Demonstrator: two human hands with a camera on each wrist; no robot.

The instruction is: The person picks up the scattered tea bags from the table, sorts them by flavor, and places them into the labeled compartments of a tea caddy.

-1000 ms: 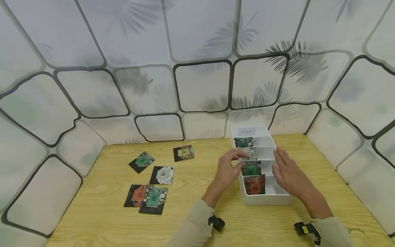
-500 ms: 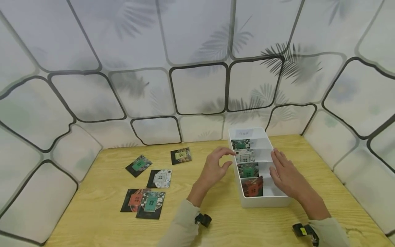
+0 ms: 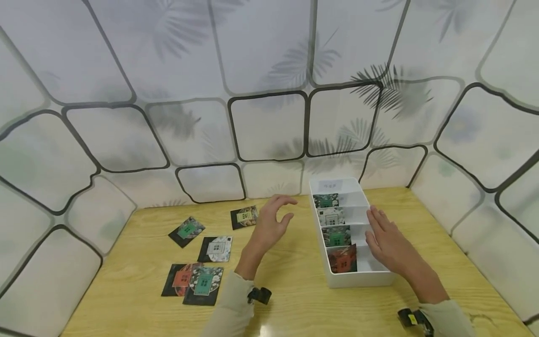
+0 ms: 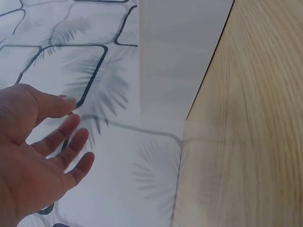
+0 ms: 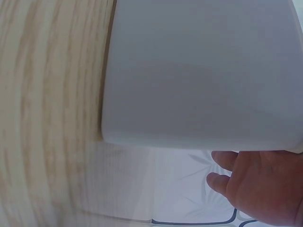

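My left hand point(image 3: 267, 225), holding nothing, hovers over the table just right of a black sachet with a yellow label point(image 3: 244, 217). Its fingers are loosely bent and apart in the left wrist view. The right hand point(image 3: 391, 245) rests with straight fingers along the right rim of a white divided box point(image 3: 360, 280). In that box stand a dark green sachet point(image 3: 326, 201) at the back, a white-patterned sachet point(image 3: 331, 216), another green-labelled sachet point(image 3: 336, 236) and a red sachet point(image 3: 343, 259) at the front. The right wrist view mostly shows the box's outer wall point(image 5: 199, 75).
Left on the wooden table point(image 3: 294, 304) lie a tilted green-labelled sachet point(image 3: 187, 231), a white-patterned sachet point(image 3: 216, 249), and a red-labelled sachet point(image 3: 171, 281) partly under a teal-labelled one point(image 3: 204, 284). A patterned curtain point(image 3: 269, 126) encloses the back and sides.
My left hand has moved left, away from the box, to the sachet with the yellow label. The right hand stays at the box's right rim. The head view has shifted slightly.
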